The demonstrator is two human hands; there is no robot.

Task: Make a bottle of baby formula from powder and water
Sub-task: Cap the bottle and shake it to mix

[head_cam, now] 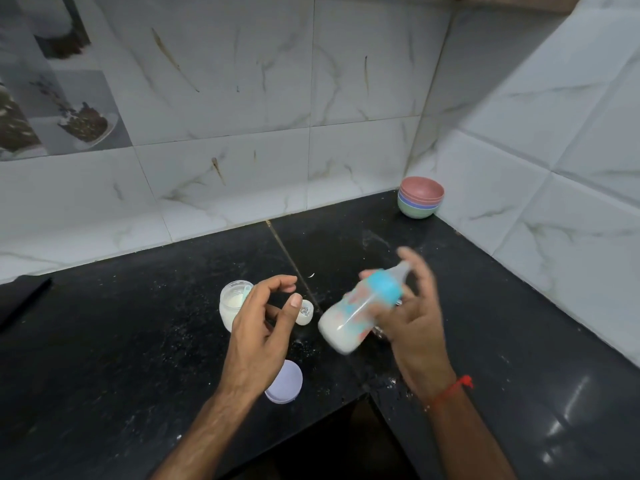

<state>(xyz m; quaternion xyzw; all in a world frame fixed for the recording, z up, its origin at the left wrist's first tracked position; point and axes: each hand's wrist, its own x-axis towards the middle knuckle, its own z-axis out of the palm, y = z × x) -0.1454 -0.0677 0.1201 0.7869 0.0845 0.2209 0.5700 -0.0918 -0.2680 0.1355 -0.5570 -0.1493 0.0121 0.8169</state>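
My right hand (415, 327) grips a baby bottle (349, 317) above the black counter. The bottle is tilted, its blue collar and clear teat up and to the right, and white milky liquid fills its lower end; it looks motion-blurred. My left hand (259, 327) hovers beside it with fingers loosely curled and holds nothing. Behind the left hand stands an open white jar of formula powder (230, 303) with a small blue scoop (246, 292) in it. A small white cap (304, 313) lies between jar and bottle.
A lilac round lid (287, 382) lies on the counter near its front edge, under my left wrist. Stacked coloured bowls (420, 197) sit in the back right corner. White powder specks dot the black counter (138, 323). Tiled walls close the back and right.
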